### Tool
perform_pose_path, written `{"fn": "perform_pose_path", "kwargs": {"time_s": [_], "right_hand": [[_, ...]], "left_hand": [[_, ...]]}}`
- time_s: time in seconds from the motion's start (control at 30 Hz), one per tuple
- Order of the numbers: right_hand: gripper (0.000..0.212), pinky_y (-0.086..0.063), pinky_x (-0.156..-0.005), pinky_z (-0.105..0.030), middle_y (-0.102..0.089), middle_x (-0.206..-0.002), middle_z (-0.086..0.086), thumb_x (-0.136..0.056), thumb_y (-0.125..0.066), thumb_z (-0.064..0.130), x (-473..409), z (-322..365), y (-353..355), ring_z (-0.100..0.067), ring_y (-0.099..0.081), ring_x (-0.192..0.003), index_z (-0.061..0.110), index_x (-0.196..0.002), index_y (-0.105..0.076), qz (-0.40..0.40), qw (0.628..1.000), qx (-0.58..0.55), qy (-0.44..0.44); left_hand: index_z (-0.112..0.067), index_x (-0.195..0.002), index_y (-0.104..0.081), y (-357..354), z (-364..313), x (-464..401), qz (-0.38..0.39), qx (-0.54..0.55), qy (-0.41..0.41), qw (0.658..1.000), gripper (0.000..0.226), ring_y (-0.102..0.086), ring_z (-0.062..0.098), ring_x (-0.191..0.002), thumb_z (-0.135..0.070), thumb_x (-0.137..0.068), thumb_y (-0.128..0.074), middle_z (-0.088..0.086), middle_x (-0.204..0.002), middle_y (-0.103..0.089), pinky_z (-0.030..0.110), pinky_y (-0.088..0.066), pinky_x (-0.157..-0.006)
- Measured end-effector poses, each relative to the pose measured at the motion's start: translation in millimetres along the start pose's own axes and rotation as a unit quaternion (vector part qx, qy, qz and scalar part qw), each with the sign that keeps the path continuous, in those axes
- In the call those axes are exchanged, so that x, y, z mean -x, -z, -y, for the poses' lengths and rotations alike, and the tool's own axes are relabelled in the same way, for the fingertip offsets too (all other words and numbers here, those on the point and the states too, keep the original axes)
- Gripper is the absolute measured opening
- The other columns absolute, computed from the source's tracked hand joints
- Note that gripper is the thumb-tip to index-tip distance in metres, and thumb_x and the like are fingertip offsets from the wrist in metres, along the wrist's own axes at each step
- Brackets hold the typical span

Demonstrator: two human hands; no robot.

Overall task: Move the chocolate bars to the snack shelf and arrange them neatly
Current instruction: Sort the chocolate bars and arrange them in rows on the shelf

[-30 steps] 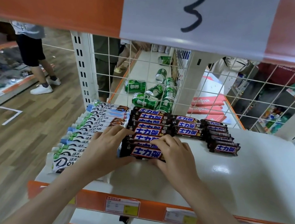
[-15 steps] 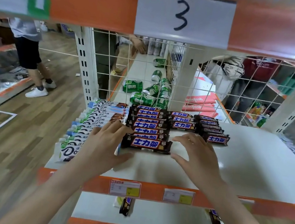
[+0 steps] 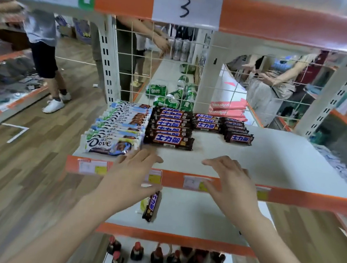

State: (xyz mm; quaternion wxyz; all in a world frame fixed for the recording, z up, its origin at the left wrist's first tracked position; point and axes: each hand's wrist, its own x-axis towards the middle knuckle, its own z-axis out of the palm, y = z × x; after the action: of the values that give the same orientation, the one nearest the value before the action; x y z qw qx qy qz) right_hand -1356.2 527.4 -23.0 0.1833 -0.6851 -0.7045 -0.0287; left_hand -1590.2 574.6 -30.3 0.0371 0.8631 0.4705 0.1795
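Low in the frame, a few bottles (image 3: 157,257) stand on the bottom shelf. Above, one loose bar (image 3: 151,205) lies waiting, not yet moved. Both hands, left hand (image 3: 135,174) and right hand (image 3: 230,181), hover spread, holding nothing. At centre, the snack shelf (image 3: 251,162) holds neat chocolate bars (image 3: 169,128); it seems nearly finished.

Green cans (image 3: 173,96) lie tumbled behind the wire grid (image 3: 154,64). Dark bottles (image 3: 157,257) stand on the bottom shelf. A paper sign (image 3: 187,8) reads 3.

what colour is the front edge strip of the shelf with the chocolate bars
Orange, with white and yellow price tags on the front edge strip; head view.
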Motion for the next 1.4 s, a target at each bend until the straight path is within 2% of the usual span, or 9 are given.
{"fn": "perform_pose_path", "kwargs": {"time_s": [0.17, 0.5, 0.67, 0.83, 0.97, 1.1, 1.23, 1.4], "right_hand": [[0.033, -0.041, -0.079, -0.038, -0.059, -0.109, 0.001, -0.083, -0.065, 0.027, 52, -8, 11, -0.026, -0.055, -0.102, 0.024, -0.116, -0.062, -0.016, 1.000, -0.014, 0.010], [0.031, -0.036, -0.072, -0.029, -0.056, -0.107, 0.009, -0.086, -0.061, 0.023, 165, -47, 8, -0.016, -0.054, -0.098, 0.027, -0.116, -0.060, 0.029, 0.999, -0.024, -0.036], [0.028, -0.040, -0.072, -0.031, -0.057, -0.108, 0.010, -0.087, -0.060, 0.025, 192, -74, -5, -0.017, -0.054, -0.101, 0.027, -0.115, -0.061, 0.059, 0.996, -0.028, -0.068], [0.031, -0.038, -0.070, -0.028, -0.060, -0.101, 0.008, -0.079, -0.067, 0.015, 196, -111, -30, -0.018, -0.058, -0.095, 0.025, -0.108, -0.065, 0.070, 0.992, -0.044, -0.099], [0.029, -0.041, -0.075, -0.031, -0.057, -0.105, 0.009, -0.084, -0.060, 0.021, 187, -152, -61, -0.016, -0.055, -0.100, 0.027, -0.112, -0.061, 0.085, 0.990, -0.039, -0.108], [0.024, -0.036, -0.071, -0.029, -0.054, -0.108, 0.008, -0.088, -0.053, 0.029, 172, -197, -99, -0.017, -0.051, -0.101, 0.024, -0.111, -0.057, 0.119, 0.985, -0.027, -0.123], [0.029, -0.040, -0.071, -0.029, -0.053, -0.112, 0.010, -0.086, -0.055, 0.027, 155, -241, -151, -0.017, -0.052, -0.103, 0.029, -0.115, -0.056, 0.134, 0.979, -0.047, -0.146], [0.036, -0.042, -0.086, -0.032, -0.051, -0.124, 0.010, -0.088, -0.053, 0.031, 132, -281, -215, -0.016, -0.049, -0.112, 0.035, -0.123, -0.050, 0.143, 0.974, -0.064, -0.165]], "left_hand": [[-0.034, -0.130, -0.038, -6, -33, 39, 0.027, 0.005, 0.004, 1.000, 0.053, -0.035, 0.009, -0.126, -0.055, -0.083, -0.053, -0.014, -0.134, -0.040, 0.031, -0.030, -0.094], [-0.035, -0.127, -0.041, -55, -100, 89, 0.081, 0.079, 0.000, 0.994, 0.051, -0.039, 0.004, -0.118, -0.054, -0.082, -0.056, -0.018, -0.122, -0.043, 0.029, -0.032, -0.093], [-0.037, -0.126, -0.041, -92, -126, 88, 0.122, 0.092, -0.025, 0.988, 0.048, -0.038, 0.004, -0.122, -0.051, -0.082, -0.056, -0.019, -0.127, -0.043, 0.029, -0.030, -0.092], [-0.034, -0.123, -0.045, -134, -145, 62, 0.158, 0.095, -0.033, 0.982, 0.047, -0.042, 0.006, -0.119, -0.051, -0.082, -0.058, -0.017, -0.124, -0.045, 0.032, -0.037, -0.093], [-0.032, -0.125, -0.045, -182, -157, 29, 0.190, 0.077, -0.039, 0.978, 0.049, -0.042, 0.010, -0.119, -0.053, -0.082, -0.057, -0.012, -0.127, -0.046, 0.035, -0.039, -0.094], [-0.033, -0.127, -0.042, -236, -162, -6, 0.233, 0.073, -0.017, 0.969, 0.051, -0.039, 0.010, -0.122, -0.051, -0.082, -0.057, -0.012, -0.131, -0.042, 0.034, -0.037, -0.095], [-0.033, -0.130, -0.040, -300, -161, -36, 0.252, 0.068, -0.022, 0.965, 0.053, -0.037, 0.010, -0.123, -0.050, -0.083, -0.058, -0.013, -0.134, -0.040, 0.032, -0.037, -0.096], [-0.032, -0.130, -0.036, -376, -166, -71, 0.245, 0.048, -0.021, 0.968, 0.051, -0.035, 0.010, -0.124, -0.048, -0.086, -0.055, -0.012, -0.134, -0.037, 0.030, -0.035, -0.096]]}}
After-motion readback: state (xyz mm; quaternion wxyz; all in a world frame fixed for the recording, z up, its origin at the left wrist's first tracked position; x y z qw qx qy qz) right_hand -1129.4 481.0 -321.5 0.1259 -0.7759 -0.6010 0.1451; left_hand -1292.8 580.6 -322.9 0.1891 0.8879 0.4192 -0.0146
